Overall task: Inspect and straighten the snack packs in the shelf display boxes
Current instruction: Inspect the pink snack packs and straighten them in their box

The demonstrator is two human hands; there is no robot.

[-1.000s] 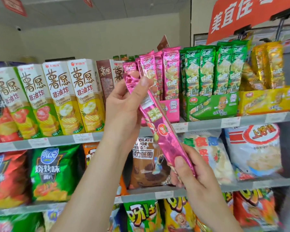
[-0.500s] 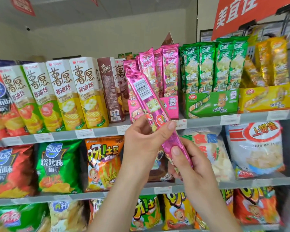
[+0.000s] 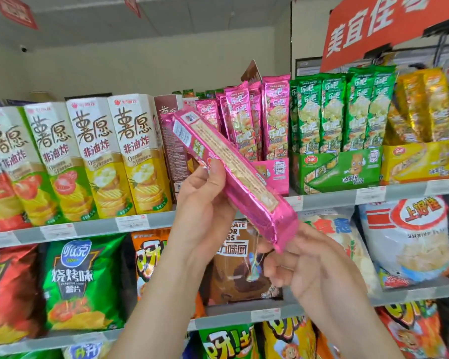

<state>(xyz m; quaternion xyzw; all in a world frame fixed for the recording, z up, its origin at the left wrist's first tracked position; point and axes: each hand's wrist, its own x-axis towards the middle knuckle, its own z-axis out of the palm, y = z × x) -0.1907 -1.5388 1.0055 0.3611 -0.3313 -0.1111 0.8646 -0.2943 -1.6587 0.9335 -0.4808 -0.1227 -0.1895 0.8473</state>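
A long pink snack pack [image 3: 233,174] is held in front of the shelves, tilted so its upper end points toward 11 o'clock and its lower end toward 5 o'clock. Its printed back panel with small text and a barcode label faces the camera. The left hand [image 3: 205,211] sits at 8 o'clock of the pack's middle, thumb and fingers pinching its left edge about midway along. The right hand [image 3: 309,268] is at 5 o'clock of the pack, below its lower end; its fingers are loosely curled and meet the crimped bottom seal, though whether they actually grip it I cannot tell. Behind the pack's upper end, at 1 o'clock, the pink display box [image 3: 272,172] stands on the top shelf [image 3: 347,196] with more pink packs upright in it, beside the green display box [image 3: 335,169].
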